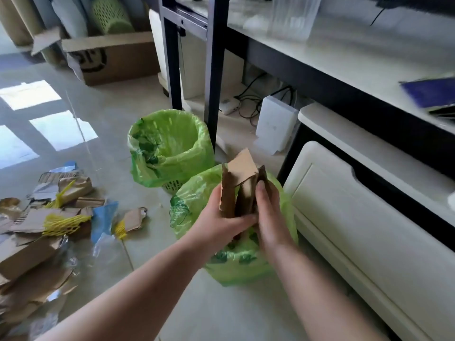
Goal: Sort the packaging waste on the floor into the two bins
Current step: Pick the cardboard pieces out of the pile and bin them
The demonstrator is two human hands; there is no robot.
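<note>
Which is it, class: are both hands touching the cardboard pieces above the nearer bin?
Touching. The head view shows the left hand and right hand both gripping the cardboard pieces.

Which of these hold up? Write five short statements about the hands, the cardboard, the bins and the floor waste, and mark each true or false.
1. Both hands grip cardboard pieces above the nearer bin. True: the left hand and the right hand both hold them.
2. The farther bin has a black liner. False: both bins have green liners.
3. Yellow foam netting lies among the floor waste. True.
4. The waste pile lies to the right of the bins. False: it lies to their left.
5. The cardboard already rests inside the nearer bin. False: it is held upright over its opening.
</note>
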